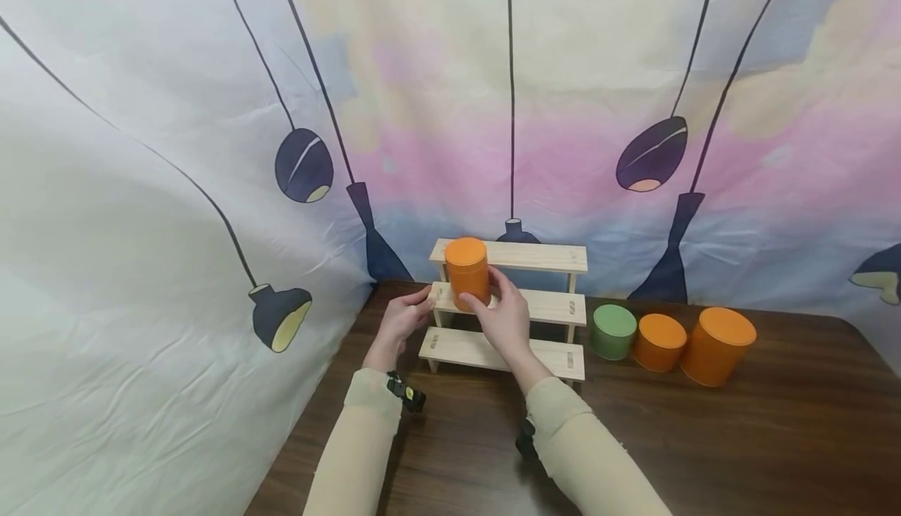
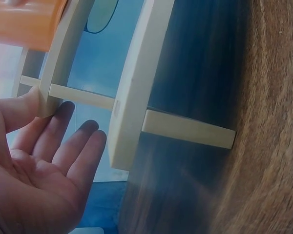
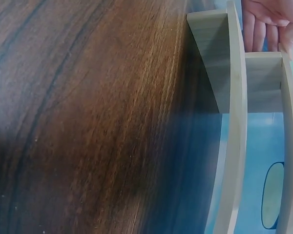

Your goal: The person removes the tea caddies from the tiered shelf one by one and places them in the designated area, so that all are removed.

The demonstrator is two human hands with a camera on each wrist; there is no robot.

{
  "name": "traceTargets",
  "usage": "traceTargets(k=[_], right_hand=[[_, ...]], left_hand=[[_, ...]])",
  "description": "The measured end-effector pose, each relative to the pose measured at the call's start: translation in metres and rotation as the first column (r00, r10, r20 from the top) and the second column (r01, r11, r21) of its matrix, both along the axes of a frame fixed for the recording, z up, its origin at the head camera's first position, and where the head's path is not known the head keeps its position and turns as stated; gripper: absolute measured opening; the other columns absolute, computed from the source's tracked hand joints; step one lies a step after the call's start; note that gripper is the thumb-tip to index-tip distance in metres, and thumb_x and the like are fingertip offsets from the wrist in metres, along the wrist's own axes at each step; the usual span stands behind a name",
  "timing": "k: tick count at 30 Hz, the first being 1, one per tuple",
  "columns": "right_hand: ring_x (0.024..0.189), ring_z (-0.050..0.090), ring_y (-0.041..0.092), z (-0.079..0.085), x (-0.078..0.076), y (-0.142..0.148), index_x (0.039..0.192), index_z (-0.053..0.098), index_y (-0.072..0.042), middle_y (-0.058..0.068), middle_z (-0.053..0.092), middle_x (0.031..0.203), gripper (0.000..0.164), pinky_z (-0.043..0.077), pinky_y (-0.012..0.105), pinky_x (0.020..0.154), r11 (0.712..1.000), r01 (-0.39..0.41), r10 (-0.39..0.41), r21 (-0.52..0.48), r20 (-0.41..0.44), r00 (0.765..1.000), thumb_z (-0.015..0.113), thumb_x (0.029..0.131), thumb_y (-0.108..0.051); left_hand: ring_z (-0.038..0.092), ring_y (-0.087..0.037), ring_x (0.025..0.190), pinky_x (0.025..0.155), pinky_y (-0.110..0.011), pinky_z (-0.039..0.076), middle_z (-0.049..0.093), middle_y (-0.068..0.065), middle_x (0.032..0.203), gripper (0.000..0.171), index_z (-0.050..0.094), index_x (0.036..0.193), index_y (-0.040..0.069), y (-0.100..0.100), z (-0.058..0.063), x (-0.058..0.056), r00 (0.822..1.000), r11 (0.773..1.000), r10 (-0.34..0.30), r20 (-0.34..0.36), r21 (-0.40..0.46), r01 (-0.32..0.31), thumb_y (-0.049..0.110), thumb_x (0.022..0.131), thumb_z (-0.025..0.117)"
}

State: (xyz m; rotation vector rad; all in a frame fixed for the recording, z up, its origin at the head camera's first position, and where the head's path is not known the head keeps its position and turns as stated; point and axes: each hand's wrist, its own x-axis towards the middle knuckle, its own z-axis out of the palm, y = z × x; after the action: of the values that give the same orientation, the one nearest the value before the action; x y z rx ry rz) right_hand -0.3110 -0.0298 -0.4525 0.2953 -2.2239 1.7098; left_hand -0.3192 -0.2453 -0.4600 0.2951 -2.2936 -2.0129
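A three-tier wooden display stand (image 1: 464, 350) stands on the table against the backdrop. My right hand (image 1: 507, 319) grips a tall orange canister (image 1: 468, 267), thumb in front and fingers along its right side. The canister is upright at the left part of the middle tier; whether its full weight rests there I cannot tell. At that tier's left end, my left hand (image 1: 405, 322) pinches the plank between thumb and index finger. In the left wrist view the other fingers of the left hand (image 2: 39, 180) extend below the plank.
Right of the stand, a short green canister (image 1: 614, 333), a short orange canister (image 1: 659, 343) and a taller orange canister (image 1: 718, 348) form a row on the dark wooden table (image 1: 774, 438). A printed cloth (image 1: 584, 70) hangs behind and along the left.
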Motion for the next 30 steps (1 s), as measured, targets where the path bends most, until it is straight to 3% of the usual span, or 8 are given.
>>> traceTargets(k=[6,13,30], right_hand=[[0.129,0.067,0.027,-0.002,0.001,0.0,0.149,0.061,-0.012,0.009,0.068,0.142,0.074,0.05,0.053,0.112,1.0,-0.008,0.008,-0.006,-0.011,1.0,0.09,0.088,-0.042],[0.13,0.064,0.026,0.0,-0.001,-0.004,0.156,0.054,-0.017,0.006,0.063,0.146,0.087,0.046,0.052,0.116,0.999,0.003,-0.002,0.039,-0.025,1.0,0.093,0.085,-0.044],[0.122,0.07,0.027,0.002,-0.003,0.001,0.149,0.063,-0.015,0.008,0.072,0.136,0.078,0.056,0.049,0.106,0.999,0.033,-0.031,0.023,-0.08,0.996,0.095,0.083,-0.041]], left_hand=[[0.059,-0.034,0.138,0.113,-0.054,0.048,0.058,-0.015,0.154,0.046,0.064,0.147,0.011,-0.001,-0.001,0.003,1.0,1.0,0.004,0.008,0.006,-0.004,0.011,0.102,0.073],[0.06,-0.034,0.137,0.112,-0.053,0.049,0.059,-0.013,0.153,0.046,0.064,0.147,0.01,-0.001,0.0,0.002,1.0,1.0,-0.012,-0.007,-0.029,0.012,0.012,0.102,0.073],[0.064,-0.033,0.131,0.109,-0.05,0.052,0.063,-0.016,0.147,0.044,0.066,0.143,0.007,0.002,0.01,0.005,1.0,0.996,-0.004,-0.023,-0.094,0.002,0.009,0.1,0.074]])
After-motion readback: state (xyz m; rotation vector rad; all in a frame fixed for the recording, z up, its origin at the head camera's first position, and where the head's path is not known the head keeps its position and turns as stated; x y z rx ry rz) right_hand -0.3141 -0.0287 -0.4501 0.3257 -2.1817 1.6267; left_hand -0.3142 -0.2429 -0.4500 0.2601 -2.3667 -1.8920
